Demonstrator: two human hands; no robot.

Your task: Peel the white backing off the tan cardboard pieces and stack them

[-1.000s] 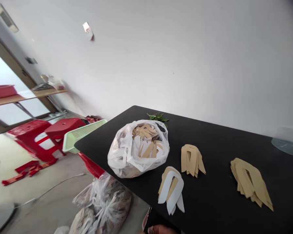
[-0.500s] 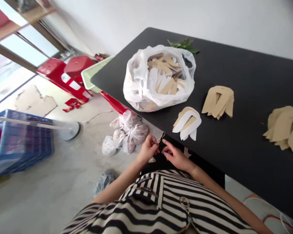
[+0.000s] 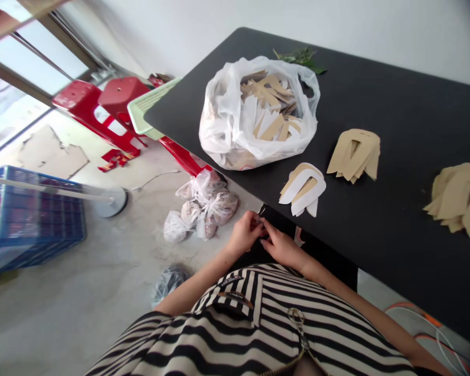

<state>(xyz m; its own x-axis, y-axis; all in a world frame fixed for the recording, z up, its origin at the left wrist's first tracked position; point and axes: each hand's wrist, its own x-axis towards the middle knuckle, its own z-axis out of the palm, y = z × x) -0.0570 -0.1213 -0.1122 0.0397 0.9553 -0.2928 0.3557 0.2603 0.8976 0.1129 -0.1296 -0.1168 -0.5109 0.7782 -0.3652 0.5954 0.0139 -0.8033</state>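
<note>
Close together over my lap, just off the edge of the black table (image 3: 395, 172), are my left hand (image 3: 246, 232) and my right hand (image 3: 281, 245). Their fingertips meet around something small and dark that I cannot make out. Nearest to them on the table lies a small fan of white and tan U-shaped pieces (image 3: 304, 187). Behind it stands an open white plastic bag (image 3: 223, 130) full of similar cut pieces. Two tan stacks lie further right, one in the middle (image 3: 356, 151) and one near the right edge (image 3: 460, 196).
Green leaves (image 3: 303, 58) lie at the table's back edge. Knotted plastic bags (image 3: 206, 201) sit on the floor left of my hands. Further left are a pale green basket (image 3: 141, 109), red stools (image 3: 121, 96), a blue crate (image 3: 39, 219) and a round stand base (image 3: 112, 201).
My hands have drawn closer together, their fingertips now meeting. The thin dark item that stuck up between them shows less. The view has shifted slightly.
</note>
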